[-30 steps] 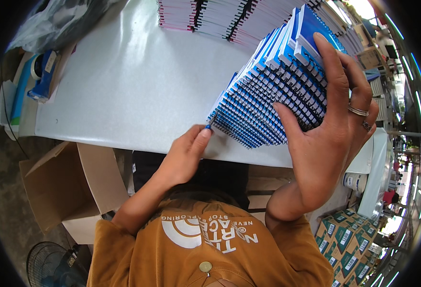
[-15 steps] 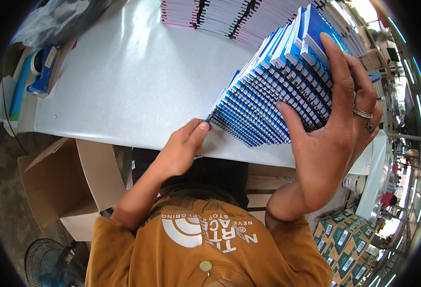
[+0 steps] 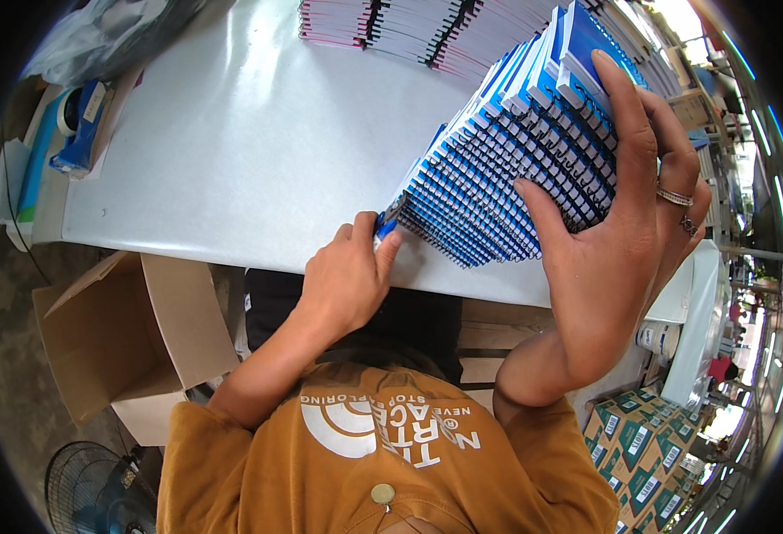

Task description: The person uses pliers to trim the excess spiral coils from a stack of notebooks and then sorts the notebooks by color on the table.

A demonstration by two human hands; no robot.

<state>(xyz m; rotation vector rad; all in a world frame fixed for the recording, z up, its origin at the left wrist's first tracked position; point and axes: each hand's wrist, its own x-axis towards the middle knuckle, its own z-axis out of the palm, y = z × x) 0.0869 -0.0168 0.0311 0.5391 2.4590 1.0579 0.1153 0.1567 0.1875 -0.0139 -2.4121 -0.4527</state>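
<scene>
A tall stack of blue-and-white spiral notebooks [image 3: 507, 169] leans on the table, its black wire bindings facing me. My right hand [image 3: 627, 191] grips the upper right end, with the thumb against the bindings and the fingers over the top blue cover. Closed in my left hand [image 3: 349, 271] is a small pair of pliers [image 3: 383, 230] with blue handles. Their dark jaws touch or nearly touch the lower left corner of the stack; the exact contact is too small to tell.
More bound stacks with pink edges [image 3: 391, 31] stand at the back of the grey-white table [image 3: 205, 169]. At the far left lie a blue tape dispenser [image 3: 80, 133] and clear plastic [image 3: 107, 40]. Below are an open carton [image 3: 125, 338], a fan [image 3: 89, 489] and a patterned box [image 3: 641, 454].
My left hand has shifted slightly right and turned, so the pliers' jaws now show at the stack's corner. The stack and my right hand have barely moved.
</scene>
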